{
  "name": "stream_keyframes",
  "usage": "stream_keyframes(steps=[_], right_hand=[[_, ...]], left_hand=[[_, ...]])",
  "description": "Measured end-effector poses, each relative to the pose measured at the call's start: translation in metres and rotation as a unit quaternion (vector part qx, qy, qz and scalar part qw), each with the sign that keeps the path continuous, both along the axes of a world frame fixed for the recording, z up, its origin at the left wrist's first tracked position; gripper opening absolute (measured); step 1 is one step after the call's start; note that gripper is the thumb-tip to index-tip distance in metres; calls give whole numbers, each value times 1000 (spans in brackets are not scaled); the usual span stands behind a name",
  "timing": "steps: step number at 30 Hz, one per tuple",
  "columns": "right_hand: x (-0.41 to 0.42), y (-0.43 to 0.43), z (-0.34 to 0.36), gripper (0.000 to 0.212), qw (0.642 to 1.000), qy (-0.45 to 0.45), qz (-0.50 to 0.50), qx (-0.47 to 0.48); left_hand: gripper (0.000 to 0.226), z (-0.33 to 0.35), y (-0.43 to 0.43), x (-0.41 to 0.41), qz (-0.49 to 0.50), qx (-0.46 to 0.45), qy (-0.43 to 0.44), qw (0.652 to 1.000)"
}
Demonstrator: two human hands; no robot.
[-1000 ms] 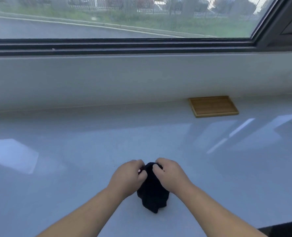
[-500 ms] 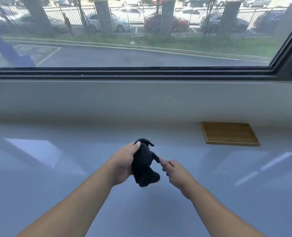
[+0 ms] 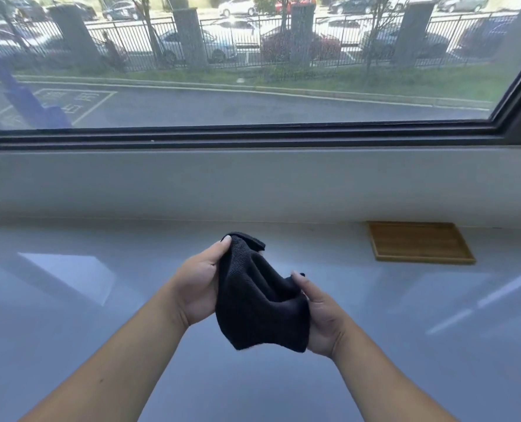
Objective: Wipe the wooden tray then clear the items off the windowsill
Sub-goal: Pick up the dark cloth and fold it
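Both hands (image 3: 198, 287) gripping black cloth (image 3: 259, 303), wooden tray (image 3: 419, 242) lengthwise along wall

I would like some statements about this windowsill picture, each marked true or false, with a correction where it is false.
1. Both hands hold the dark cloth. True: the left hand and the right hand each grip one side.
2. The cloth lies flat on the wooden tray. False: the cloth is apart from the tray, to its left.
3. The tray sits against the wall under the window. True.
4. A cup stands in the tray. False: nothing shows in it.
5. The right hand touches the tray. False: it holds only the cloth.
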State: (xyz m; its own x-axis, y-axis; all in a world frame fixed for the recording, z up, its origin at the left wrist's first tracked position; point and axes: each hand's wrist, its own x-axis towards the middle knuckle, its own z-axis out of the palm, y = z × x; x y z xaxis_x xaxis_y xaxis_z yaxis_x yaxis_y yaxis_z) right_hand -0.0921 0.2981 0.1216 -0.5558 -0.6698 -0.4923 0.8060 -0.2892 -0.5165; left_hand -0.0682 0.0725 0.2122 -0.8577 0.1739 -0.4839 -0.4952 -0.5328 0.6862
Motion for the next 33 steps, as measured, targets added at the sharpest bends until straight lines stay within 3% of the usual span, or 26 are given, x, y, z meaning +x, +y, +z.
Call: stream_keyframes(steps=[5, 10, 16, 17, 20, 21, 24, 26, 28, 30, 33], right_hand=[[-15, 10, -1, 54, 990, 29, 46, 129], [-37, 29, 19, 52, 987, 70, 1, 141], [-47, 47, 27, 29, 976, 50, -29, 208], [-49, 49, 29, 33, 973, 58, -50, 218], [-56, 51, 26, 79, 948, 107, -99, 284], [-55, 49, 26, 84, 931, 141, -94, 323], [-54, 44, 33, 77, 867, 250, -36, 430], [-57, 41, 45, 69, 866, 265, -34, 422], [-62, 35, 63, 64, 899, 260, -43, 351], [-68, 30, 77, 59, 926, 257, -54, 270], [-74, 28, 85, 57, 908, 277, -63, 308]], left_hand=[[31, -11, -23, -3, 17, -83, 3, 996], [64, -13, -50, -5, -127, -182, -18, 975], [59, -34, -56, -9, -86, -246, -79, 962], [58, -36, -57, -10, -74, -254, -79, 961], [57, -40, -57, -13, -50, -293, -80, 951], [53, -40, -55, -13, -51, -322, -79, 942], [35, -41, -45, -12, -71, -441, -62, 893], [28, -38, -43, -12, -87, -475, -53, 874], [30, -36, -44, -13, -110, -428, -59, 895], [33, -35, -43, -11, -117, -319, -73, 938], [32, -38, -35, -9, -49, -199, -76, 976]])
